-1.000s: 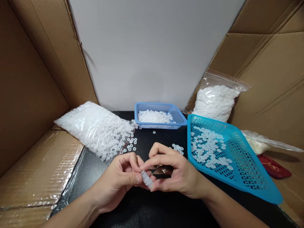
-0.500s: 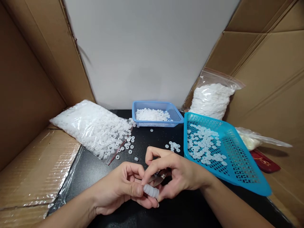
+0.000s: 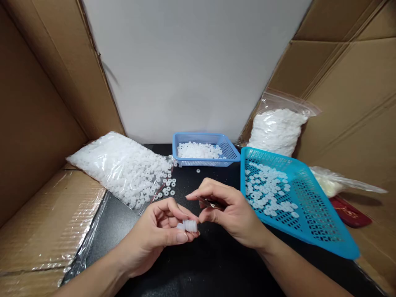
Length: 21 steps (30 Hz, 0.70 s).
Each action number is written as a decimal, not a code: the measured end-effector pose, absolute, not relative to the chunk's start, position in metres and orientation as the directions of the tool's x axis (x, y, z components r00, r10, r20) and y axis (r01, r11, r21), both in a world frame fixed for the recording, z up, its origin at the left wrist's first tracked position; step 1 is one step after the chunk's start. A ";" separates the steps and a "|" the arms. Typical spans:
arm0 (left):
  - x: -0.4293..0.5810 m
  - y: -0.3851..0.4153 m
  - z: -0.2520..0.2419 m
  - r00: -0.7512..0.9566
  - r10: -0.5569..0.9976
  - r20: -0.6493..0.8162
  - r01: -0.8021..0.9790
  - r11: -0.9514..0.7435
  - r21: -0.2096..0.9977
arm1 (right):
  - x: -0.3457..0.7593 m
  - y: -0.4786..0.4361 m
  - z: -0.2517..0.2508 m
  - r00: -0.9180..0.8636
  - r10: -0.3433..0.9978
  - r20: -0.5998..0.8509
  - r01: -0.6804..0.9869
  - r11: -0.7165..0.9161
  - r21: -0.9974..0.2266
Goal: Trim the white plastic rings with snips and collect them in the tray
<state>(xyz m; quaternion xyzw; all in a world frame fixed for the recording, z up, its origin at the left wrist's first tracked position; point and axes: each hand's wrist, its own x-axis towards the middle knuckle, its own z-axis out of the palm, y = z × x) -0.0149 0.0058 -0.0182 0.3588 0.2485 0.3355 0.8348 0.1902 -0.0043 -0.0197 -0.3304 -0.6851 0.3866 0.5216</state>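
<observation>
My left hand (image 3: 157, 235) pinches a short stack of white plastic rings (image 3: 188, 226) between thumb and fingers, low over the black table (image 3: 198, 272). Just right of it, my right hand (image 3: 227, 210) is closed on a small dark metal tool (image 3: 213, 203), perhaps tweezers, whose tip points left toward the stack. The two hands are slightly apart. Loose white rings (image 3: 167, 187) lie on the table behind my left hand, spilling from a clear bag of rings (image 3: 120, 167).
A small blue basket (image 3: 230, 149) of white rings stands at the back centre. A large teal basket (image 3: 312, 218) with scattered rings tilts at the right. Another bag of white parts (image 3: 278, 128) leans at the back right. Cardboard walls (image 3: 37, 103) enclose both sides; a red item (image 3: 351, 212) lies far right.
My right hand has let go of the ring stack and drawn back to the right with the tool. My left hand has lifted a little, keeping the stack.
</observation>
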 end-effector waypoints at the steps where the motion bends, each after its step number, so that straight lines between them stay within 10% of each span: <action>1: -0.014 0.005 -0.017 0.632 0.755 -0.177 -0.387 0.504 0.772 | 0.189 -0.005 -0.020 -0.226 0.854 0.468 0.062 0.492 -0.869; 21: -0.010 0.004 -0.024 0.277 0.945 -0.173 -0.365 0.271 0.891 | 0.171 -0.012 -0.034 -0.097 0.686 0.721 0.361 0.699 -0.617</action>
